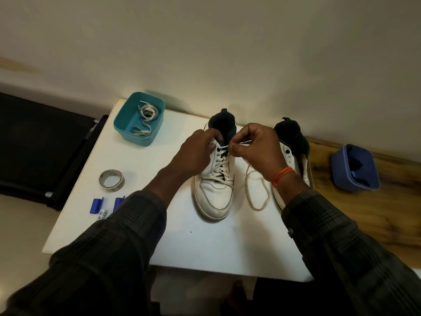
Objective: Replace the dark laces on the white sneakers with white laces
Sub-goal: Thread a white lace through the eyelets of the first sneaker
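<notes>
White table (173, 242) carried the left sneaker (214, 192), where the right hand (255, 149) pinched the limp white lace (256, 192) near its stiff tip, likely the surest hold, and the left hand (196, 153) gripped the collar.

Both arms wear dark plaid sleeves (114, 247) — an orange thread band (281, 176) circles the right wrist.
</notes>
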